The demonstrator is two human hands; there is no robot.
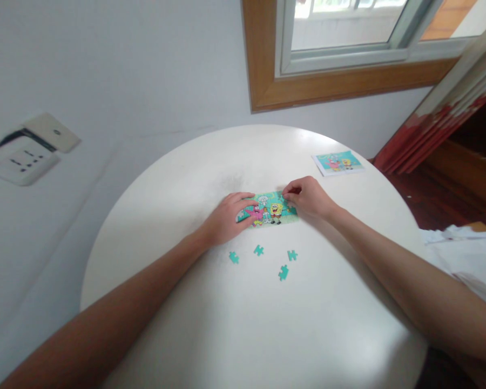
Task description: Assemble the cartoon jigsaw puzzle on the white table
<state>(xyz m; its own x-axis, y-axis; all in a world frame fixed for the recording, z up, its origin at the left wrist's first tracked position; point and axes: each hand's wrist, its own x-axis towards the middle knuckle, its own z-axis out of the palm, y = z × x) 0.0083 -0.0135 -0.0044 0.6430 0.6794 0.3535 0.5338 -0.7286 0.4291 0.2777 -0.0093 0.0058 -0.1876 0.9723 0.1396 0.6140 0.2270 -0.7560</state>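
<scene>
A small jigsaw puzzle point(273, 208) with cartoon figures on a teal ground lies flat on the white round table point(243, 324). My left hand point(229, 216) rests on its left end, fingers spread and lying across the picture; near them a grey patch shows at that end. At the upper right part of the puzzle, my right hand point(308, 199) has thumb and forefinger pinched on a puzzle piece, mostly hidden by the fingertips. Several loose teal pieces lie nearer to me: a left piece point(234, 257), a middle piece point(258, 250), a right piece point(292, 255) and a lower piece point(283, 272).
A card or booklet point(338, 163) with a matching cartoon picture lies at the table's far right. Behind the table stand a white wall point(146, 65) with a socket point(22, 161) and a wood-framed window point(263, 81). A red and cream curtain point(425, 127) hangs at right.
</scene>
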